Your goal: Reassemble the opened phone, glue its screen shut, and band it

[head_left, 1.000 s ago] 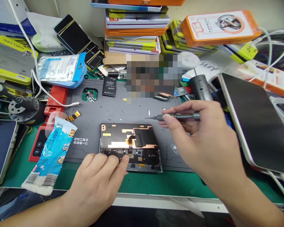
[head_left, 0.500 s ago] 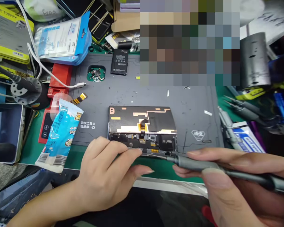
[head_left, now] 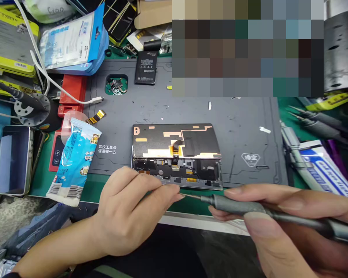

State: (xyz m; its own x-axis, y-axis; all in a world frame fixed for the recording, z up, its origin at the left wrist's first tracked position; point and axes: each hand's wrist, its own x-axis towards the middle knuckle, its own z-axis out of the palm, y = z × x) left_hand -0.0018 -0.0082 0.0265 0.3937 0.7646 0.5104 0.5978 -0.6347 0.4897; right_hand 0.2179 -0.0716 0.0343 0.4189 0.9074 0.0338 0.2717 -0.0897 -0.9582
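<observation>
A slim grey precision screwdriver (head_left: pixel 234 204) lies in my right hand (head_left: pixel 290 231), its shaft pointing left. My left hand (head_left: pixel 130 212) has thumb and forefinger pinched together right at the tip of its bit; anything small between them is hidden. Just beyond the fingers sits an opened phone (head_left: pixel 205 170), its inner parts exposed along the near half. A dark panel (head_left: pixel 153 143) with copper-coloured patches and a letter B covers the far half. A short ribbon cable (head_left: pixel 175 152) runs from this panel toward the inside. The left fingers hide part of the phone's near edge.
Under the phone lies a grey work mat (head_left: pixel 243 127) with small scraps. A blue snack packet (head_left: pixel 75 158), a phone-like case (head_left: pixel 14 160) and a white cable (head_left: pixel 95 100) are at left. A battery (head_left: pixel 146 67) lies behind; more screwdrivers (head_left: pixel 319 119) are at right.
My left thumb and forefinger have closed together at the screwdriver's tip, having been apart. The tip now sits slightly nearer to me, off the phone's near edge. The view has shifted a little.
</observation>
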